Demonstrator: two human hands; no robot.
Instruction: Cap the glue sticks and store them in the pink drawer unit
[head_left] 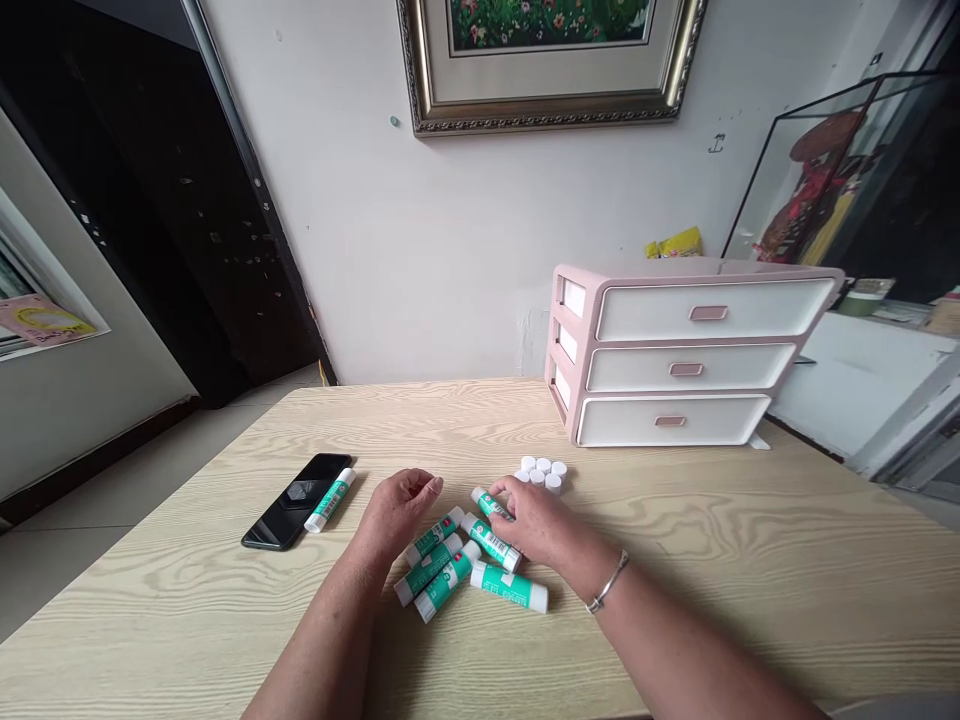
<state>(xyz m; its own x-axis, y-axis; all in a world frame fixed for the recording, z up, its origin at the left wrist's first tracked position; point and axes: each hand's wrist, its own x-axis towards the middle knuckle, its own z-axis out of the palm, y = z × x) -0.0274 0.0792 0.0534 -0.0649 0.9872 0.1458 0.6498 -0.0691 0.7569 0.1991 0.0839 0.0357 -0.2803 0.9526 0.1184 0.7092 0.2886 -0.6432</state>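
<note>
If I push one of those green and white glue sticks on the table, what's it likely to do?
The glue stick will probably roll if pushed sideways, since its round body lies on its side on the smooth wooden tabletop. It looks stiff, likely plastic, and probably light for its size. Its glossy label may feel slightly slippery.

teal-and-white glue sticks (448, 577)

We had bright, even light across the pale wooden table (697, 570); only soft shadows lay under the left hand (394, 515) and right hand (536, 525). We saw the wide lens bowing the gilt picture frame (547, 120) near the top; everything looked fairly sharp, without harsh glare.
</note>
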